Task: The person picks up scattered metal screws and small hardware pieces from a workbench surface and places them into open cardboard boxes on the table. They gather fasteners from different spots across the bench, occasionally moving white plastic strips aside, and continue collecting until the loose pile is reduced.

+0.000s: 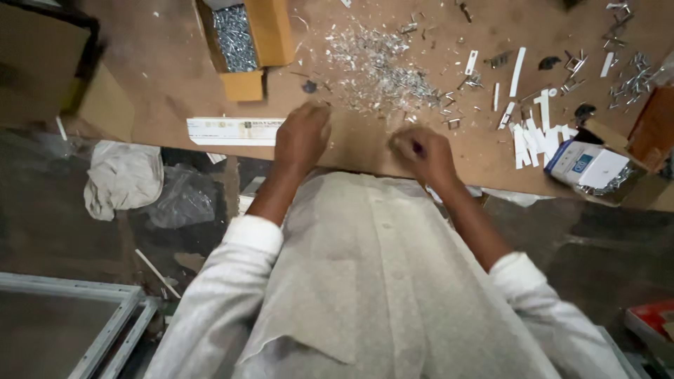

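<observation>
My left hand (302, 137) rests knuckles up on the brown wooden bench (168, 70), fingers curled, near the front edge; what it holds, if anything, is hidden. My right hand (423, 153) is closed beside it, with a small dark piece showing between the fingers. Just beyond both hands lies a heap of small shiny metal bits (379, 67). A long white strip-shaped box (232, 131) lies left of my left hand.
An open cardboard box of silvery screws (239, 35) stands at the back left. White strips (533, 130), metal clips (576, 67) and a small blue and white box (586, 165) lie at the right. A cloth (123, 175) and a metal frame (105, 316) are on the floor.
</observation>
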### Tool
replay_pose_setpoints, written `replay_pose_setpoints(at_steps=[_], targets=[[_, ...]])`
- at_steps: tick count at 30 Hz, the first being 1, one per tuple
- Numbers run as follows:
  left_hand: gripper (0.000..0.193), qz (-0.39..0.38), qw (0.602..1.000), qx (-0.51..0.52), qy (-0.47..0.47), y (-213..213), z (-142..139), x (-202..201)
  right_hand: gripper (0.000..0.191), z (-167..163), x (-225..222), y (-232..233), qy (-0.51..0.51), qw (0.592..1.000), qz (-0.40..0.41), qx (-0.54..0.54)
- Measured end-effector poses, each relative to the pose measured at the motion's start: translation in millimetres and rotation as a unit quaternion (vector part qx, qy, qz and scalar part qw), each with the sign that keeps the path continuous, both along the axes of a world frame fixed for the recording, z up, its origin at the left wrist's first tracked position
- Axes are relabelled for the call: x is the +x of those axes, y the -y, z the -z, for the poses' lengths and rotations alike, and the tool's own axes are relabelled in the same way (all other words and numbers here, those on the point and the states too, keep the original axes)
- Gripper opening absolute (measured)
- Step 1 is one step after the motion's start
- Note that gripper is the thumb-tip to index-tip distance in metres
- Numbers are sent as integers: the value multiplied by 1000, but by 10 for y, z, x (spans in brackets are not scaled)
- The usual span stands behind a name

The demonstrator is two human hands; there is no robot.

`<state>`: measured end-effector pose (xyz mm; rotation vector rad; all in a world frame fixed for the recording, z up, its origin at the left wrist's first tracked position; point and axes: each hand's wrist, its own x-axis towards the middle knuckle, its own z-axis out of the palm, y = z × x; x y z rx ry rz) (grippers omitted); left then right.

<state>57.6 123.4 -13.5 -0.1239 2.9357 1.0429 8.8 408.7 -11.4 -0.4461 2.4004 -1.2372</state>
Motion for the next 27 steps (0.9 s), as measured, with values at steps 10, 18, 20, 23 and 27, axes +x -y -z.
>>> replay_pose_setpoints(at_steps=[10,18,20,23,27], targets=[[22,-165,986,14,32,-64,-546,970,12,221,-1919,185,-180,982,31,52],[22,-282,956,34,79,444,-494,1319,17,735,-2536,496,-230,956,-101,154],[21,-279,956,23,89,629,-469,1376,14,837,-2536,578,-322,927,-111,160],[21,-282,954,49,90,893,-453,1483,8,846,-2488,597,-188,980,-22,62],[20,-288,954,55,68,1209,-362,1529,8,609,-2401,564,56,938,175,-293]])
